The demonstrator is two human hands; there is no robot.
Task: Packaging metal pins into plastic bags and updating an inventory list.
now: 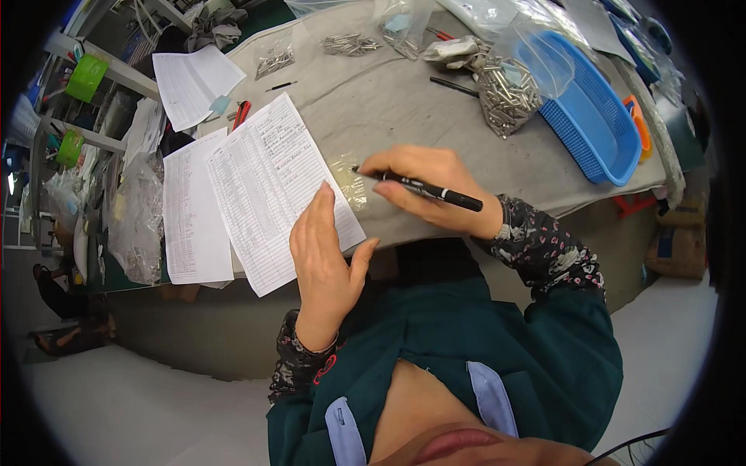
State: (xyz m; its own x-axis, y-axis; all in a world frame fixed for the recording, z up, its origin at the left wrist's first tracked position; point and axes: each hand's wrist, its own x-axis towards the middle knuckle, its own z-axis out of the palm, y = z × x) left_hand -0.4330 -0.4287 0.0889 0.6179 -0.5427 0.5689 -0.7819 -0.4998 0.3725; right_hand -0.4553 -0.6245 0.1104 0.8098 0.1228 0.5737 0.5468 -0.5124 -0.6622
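Note:
My right hand [431, 186] grips a black marker pen [443, 194], its tip pointing left over the table just past the paper's right edge. Beneath that tip lies a small clear plastic bag [347, 180], flat on the cloth. Fingers stretched out, my left hand [322, 260] rests on the lower right part of a printed form [260, 182] with ruled rows and handwriting. A second printed sheet [190, 233] lies partly under the form on its left.
Bags of metal pins [350, 44] lie along the far side, with a fuller bag [509, 97] beside a blue plastic basket [590, 116] at right. A red utility knife [242, 115] and a thin black pen [281, 86] lie beyond the form. Another sheet [194, 81] is at far left.

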